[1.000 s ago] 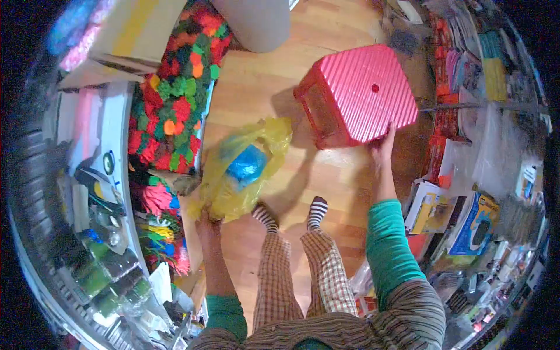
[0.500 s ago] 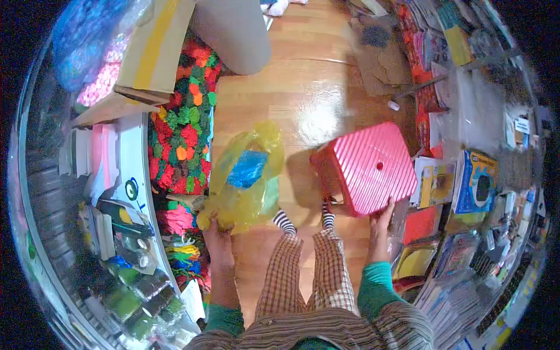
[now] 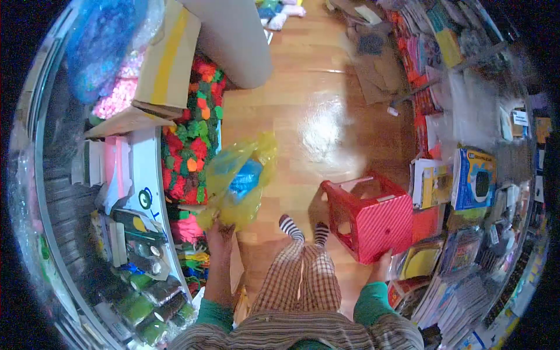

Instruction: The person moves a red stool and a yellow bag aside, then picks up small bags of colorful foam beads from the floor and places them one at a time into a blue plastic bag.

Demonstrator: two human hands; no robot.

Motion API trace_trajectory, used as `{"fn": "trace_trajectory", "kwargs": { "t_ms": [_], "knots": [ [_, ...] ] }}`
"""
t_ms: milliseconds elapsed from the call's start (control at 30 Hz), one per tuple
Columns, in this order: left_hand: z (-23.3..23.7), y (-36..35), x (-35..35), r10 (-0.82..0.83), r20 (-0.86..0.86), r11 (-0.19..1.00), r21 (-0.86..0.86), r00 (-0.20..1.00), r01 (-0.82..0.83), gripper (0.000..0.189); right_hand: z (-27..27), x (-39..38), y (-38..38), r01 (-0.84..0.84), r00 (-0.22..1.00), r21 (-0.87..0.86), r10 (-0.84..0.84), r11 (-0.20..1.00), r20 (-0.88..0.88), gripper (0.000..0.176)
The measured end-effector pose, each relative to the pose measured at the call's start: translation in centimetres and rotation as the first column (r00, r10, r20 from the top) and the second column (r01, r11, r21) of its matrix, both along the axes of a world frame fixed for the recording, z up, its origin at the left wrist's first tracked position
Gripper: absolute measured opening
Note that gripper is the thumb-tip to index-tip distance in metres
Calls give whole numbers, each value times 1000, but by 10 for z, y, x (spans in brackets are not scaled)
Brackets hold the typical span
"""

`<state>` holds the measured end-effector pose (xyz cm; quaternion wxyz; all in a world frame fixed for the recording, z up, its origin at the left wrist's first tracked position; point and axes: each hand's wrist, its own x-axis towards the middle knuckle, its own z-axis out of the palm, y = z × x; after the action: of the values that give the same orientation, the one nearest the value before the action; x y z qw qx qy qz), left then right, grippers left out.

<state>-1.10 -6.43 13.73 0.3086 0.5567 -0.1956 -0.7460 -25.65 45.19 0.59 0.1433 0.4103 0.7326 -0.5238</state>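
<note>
My left hand [image 3: 220, 234] grips the bottom end of a see-through yellow plastic bag [image 3: 252, 205], its fingers partly hidden by the plastic. A shiny blue packet [image 3: 246, 179] shows through the bag. On the other side, my right hand [image 3: 382, 266] is closed on the near edge of a red plastic stool [image 3: 385, 224]. The stool is tipped over, its ribbed seat turned toward me and its legs pointing away to the left. Both things are held in front of my legs, over the wooden floor [image 3: 286, 116].
Along the left stand a cardboard box [image 3: 166, 64], a big grey cylinder [image 3: 236, 44] and red and green pom-pom trim [image 3: 189, 143]. Shelves with books [image 3: 475, 178] and packets line the right. Flattened cardboard [image 3: 376, 64] lies farther ahead. My striped socks [image 3: 291, 227] are on the floor.
The stool has swung down toward me and tipped, so its legs and open side now show. The yellow bag has bunched up slightly. The left shelf has shifted rightward in view.
</note>
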Motion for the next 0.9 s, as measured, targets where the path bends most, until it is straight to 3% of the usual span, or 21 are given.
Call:
{"fn": "trace_trajectory", "kwargs": {
  "t_ms": [67, 100, 133, 167, 233, 267, 300, 333, 400, 467, 533, 567, 600, 667, 700, 733, 767, 800, 833, 867, 900],
  "knots": [
    [12, -3, -21, 56, 33, 998, 0, 998, -56, 28, 3, -17, -12, -55, 998, 157, 52, 986, 23, 77],
    [18, -6, -33, 108, 77, 994, 15, 991, -109, 29, 40, -24, -38, -332, 943, 579, 241, 744, 231, 75],
    [17, -10, -37, 110, 59, 994, 1, 992, -110, 29, 62, -30, -55, -553, 829, 787, 277, 273, 486, 74],
    [10, -14, -35, 62, 55, 998, 10, 997, -63, 27, 28, -38, -43, -467, 874, 873, 224, 139, 432, 79],
    [5, -17, -40, 11, 51, 1000, -1, 999, -11, 26, 23, -51, -76, -414, 884, 893, 310, 174, 350, 82],
    [4, -17, -46, -226, 303, 936, -196, 926, 292, 21, 22, -57, -95, -371, 880, 907, 386, 198, 276, 85],
    [6, -18, -56, -359, 572, 753, -289, 737, 591, 16, 25, -64, -107, -517, 843, 689, 440, 507, 309, 95],
    [19, -18, -77, -354, 577, 743, -304, 736, 596, 16, 39, -67, -131, -512, 847, 681, 440, 523, 299, 95],
    [51, -21, -128, -63, 221, 998, -11, 973, 67, 30, 72, -70, -182, -737, 674, 533, 384, 417, 631, 100],
    [44, -30, -148, -108, 145, 993, -30, 984, 113, 23, 61, -70, -174, -704, 701, 458, 425, 543, 573, 105],
    [47, -38, -182, -451, 393, 869, -12, 801, 495, 9, 68, -75, -177, -739, 658, 440, 407, 510, 634, 110],
    [51, -43, -204, -454, 386, 864, -28, 803, 502, 9, 59, -76, -171, -729, 670, 446, 407, 520, 620, 110],
    [62, -49, -224, -597, 622, 564, -124, 507, 816, 8, 52, -70, -165, -753, 650, 453, 430, 477, 627, 114],
    [76, -52, -258, -325, 934, -243, 66, -146, 968, 8, 40, -72, -161, -777, 627, 470, 443, 420, 641, 117],
    [72, -45, -277, -347, 928, -231, 60, -140, 971, 8, 36, -73, -159, -813, 577, 441, 433, 379, 692, 119],
    [65, -40, -298, -670, 564, 474, -176, 483, 863, 12, 34, -76, -157, -851, 520, 406, 425, 334, 741, 121],
    [58, -39, -309, -317, 36, 948, 41, 948, 315, 17, 31, -79, -156, -860, 506, 404, 430, 310, 748, 121],
    [34, -47, -302, -296, 41, 954, 48, 954, 294, 17, 29, -82, -158, -879, 469, 371, 394, 299, 791, 120],
    [-3, -58, -287, -592, 468, 516, -405, 656, 755, 22, 28, -87, -159, -894, 430, 339, 354, 292, 831, 120],
    [-22, -62, -278, -392, 882, -256, -378, 261, 890, 29, 31, -95, -158, -901, 418, 335, 353, 274, 837, 120],
    [-15, -62, -290, -396, 880, -242, -375, 262, 895, 29, 34, -105, -157, -917, 367, 262, 380, 301, 849, 110]
  ]
}}
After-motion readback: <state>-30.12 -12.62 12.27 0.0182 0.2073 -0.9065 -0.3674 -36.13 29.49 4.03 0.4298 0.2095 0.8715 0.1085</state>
